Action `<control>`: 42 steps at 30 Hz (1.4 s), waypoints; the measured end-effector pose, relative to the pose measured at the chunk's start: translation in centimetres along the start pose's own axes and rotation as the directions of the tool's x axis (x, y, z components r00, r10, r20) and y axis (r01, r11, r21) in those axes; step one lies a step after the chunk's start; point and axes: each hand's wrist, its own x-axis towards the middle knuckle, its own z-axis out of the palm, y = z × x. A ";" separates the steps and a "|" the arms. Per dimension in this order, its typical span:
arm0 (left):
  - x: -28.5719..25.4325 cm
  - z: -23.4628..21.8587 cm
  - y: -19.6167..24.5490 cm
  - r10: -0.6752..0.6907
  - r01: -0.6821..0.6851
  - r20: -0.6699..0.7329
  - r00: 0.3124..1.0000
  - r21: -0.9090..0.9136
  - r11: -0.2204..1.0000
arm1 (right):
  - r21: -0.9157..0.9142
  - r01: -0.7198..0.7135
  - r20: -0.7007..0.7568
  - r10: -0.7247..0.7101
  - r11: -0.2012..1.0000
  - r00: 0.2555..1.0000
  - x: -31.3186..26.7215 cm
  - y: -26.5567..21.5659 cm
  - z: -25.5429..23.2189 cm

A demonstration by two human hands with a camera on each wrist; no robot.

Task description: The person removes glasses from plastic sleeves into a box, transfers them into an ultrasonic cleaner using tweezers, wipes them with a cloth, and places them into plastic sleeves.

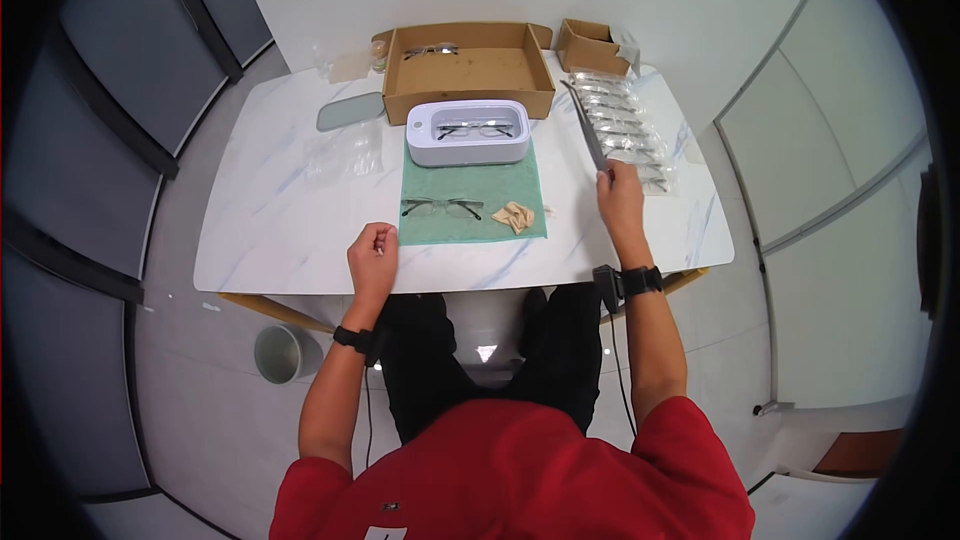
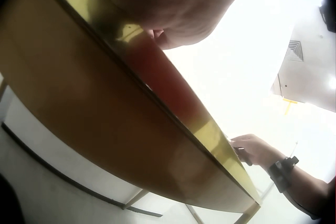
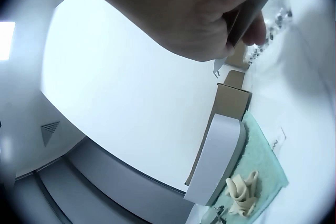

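In the head view my right hand [image 1: 622,195] grips a long, narrow dark grey tool [image 1: 585,128] at its near end, with the tool pointing away over the table's right side. The right wrist view shows its rounded handle [image 3: 247,16] in the curled fingers and a thin, pale two-pronged tip [image 3: 218,67]. My left hand [image 1: 374,255] rests loosely curled at the table's front edge, holding nothing. Beside it, clear glasses [image 1: 443,208] and a crumpled beige cloth [image 1: 514,217] lie on a green towel [image 1: 470,230]. A white cleaning machine [image 1: 468,150] at the back holds another pair of glasses [image 1: 475,128].
Several bagged glasses [image 1: 620,120] line the right side, near the tool. Behind the machine stands a cardboard box [image 1: 470,100] with glasses inside; a smaller box [image 1: 590,48] is at back right. A grey lid [image 1: 350,112] and clear plastic bags [image 1: 345,152] lie left.
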 end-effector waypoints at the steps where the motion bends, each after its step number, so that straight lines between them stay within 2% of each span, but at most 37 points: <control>1: 0.1 0.0 -0.2 -0.016 0.015 -0.017 1.000 -0.027 1.000 | 0.011 -0.008 -0.007 0.009 1.000 1.000 -0.2 0.1 0.8; 3: 0.2 0.0 -0.3 -0.025 0.024 -0.024 0.999 -0.028 0.999 | -0.134 -0.079 0.043 0.085 0.988 0.995 -0.4 -0.5 1.9; 5: 0.5 -0.4 0.5 -0.034 0.033 -0.033 0.999 -0.027 0.999 | -0.172 -0.096 0.056 0.107 0.980 0.993 -0.5 -1.3 2.3; 7: 1.1 -0.8 2.1 0.089 -0.091 0.030 0.996 0.055 0.994 | -0.215 -0.112 0.072 0.131 0.970 0.989 -0.5 -1.5 2.8; 8: 1.7 -0.9 2.9 0.092 -0.094 0.034 0.995 0.065 0.993 | -0.250 -0.091 0.084 0.115 0.964 0.990 -0.6 -1.3 3.4; 9: 2.6 -0.9 3.7 0.148 -0.153 0.061 0.987 0.086 0.984 | -0.284 -0.067 0.099 0.099 0.956 0.990 -0.7 -1.2 3.8; 10: 3.5 -0.9 4.4 0.203 -0.212 0.085 0.975 0.106 0.972 | -0.275 -0.067 0.105 0.099 0.959 0.990 -0.9 -1.2 4.0; 11: 4.4 -0.9 4.9 0.174 -0.192 0.145 0.974 0.123 0.974 | -0.284 -0.058 0.117 0.095 0.957 0.989 -0.9 -1.2 4.2; 12: 5.4 -0.6 5.2 0.172 -0.191 0.140 0.975 0.136 0.972 | -0.292 -0.049 0.129 0.090 0.955 0.988 -1.0 -1.3 4.3; 14: 7.4 0.1 5.7 0.369 -0.414 0.206 0.906 0.254 0.874 | -0.266 -0.032 0.140 0.072 0.963 0.988 -1.1 -1.7 4.2; 15: 8.3 0.5 5.9 0.367 -0.413 0.206 0.907 0.265 0.871 | -0.254 -0.022 0.144 0.060 0.967 0.988 -1.2 -1.8 4.0; 17: 10.1 1.3 6.2 0.396 -0.492 0.317 0.862 0.336 0.803 | -0.191 -0.037 0.121 0.060 0.981 0.991 -1.5 -1.9 3.8; 19: 11.5 2.1 5.5 0.379 -0.514 0.374 0.847 0.390 0.764 | -0.132 -0.052 0.095 0.065 0.990 0.993 -1.8 -1.2 4.0; 21: 12.5 2.7 4.9 0.355 -0.535 0.429 0.830 0.437 0.723 | 0.018 -0.048 -0.031 0.049 0.999 0.998 -2.1 -0.2 4.4; 23: 13.3 3.1 4.6 0.286 -0.537 0.501 0.817 0.479 0.694 | 0.063 -0.045 -0.043 0.048 0.997 0.998 -2.2 0.1 4.7; 29: 14.6 3.7 4.7 0.298 -0.584 0.532 0.792 0.520 0.624 | 0.151 -0.051 -0.046 0.058 0.987 0.997 -2.2 -0.2 4.3; 33: 15.2 3.9 5.2 0.253 -0.559 0.541 0.802 0.529 0.639 | 0.194 -0.063 -0.053 0.074 0.979 0.996 -2.3 -0.3 4.1; 35: 15.8 3.8 5.4 0.148 -0.499 0.563 0.813 0.542 0.676 | 0.209 -0.079 -0.039 0.089 0.975 0.995 -2.3 -0.3 4.1; 42: 16.0 3.7 4.8 0.171 -0.516 0.574 0.801 0.516 0.684 | 0.232 -0.143 -0.026 0.153 0.962 0.988 -2.1 -0.5 4.1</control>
